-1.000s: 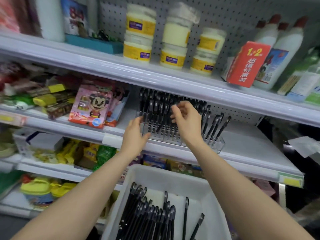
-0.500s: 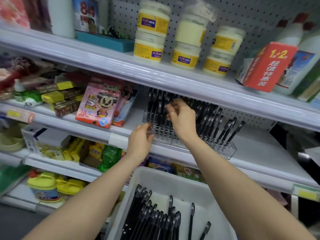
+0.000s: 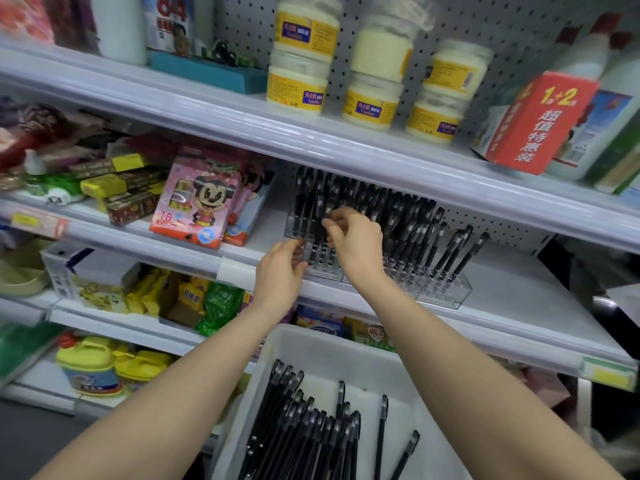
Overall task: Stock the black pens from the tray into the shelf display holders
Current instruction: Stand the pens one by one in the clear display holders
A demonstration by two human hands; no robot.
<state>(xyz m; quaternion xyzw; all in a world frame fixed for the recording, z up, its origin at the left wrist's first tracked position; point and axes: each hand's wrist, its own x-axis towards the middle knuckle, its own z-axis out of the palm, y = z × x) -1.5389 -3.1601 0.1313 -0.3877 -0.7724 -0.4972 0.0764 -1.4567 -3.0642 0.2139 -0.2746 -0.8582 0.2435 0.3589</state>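
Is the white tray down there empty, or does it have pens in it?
Not empty: the white tray holds a thick bunch of black pens on its left side and a few loose ones beside them.

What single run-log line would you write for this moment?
left hand: holds holder | right hand: pinches pen in holder | tray: pens left

the right hand (image 3: 353, 244) has slid left, perhaps lower, closing on the left hand (image 3: 280, 271).
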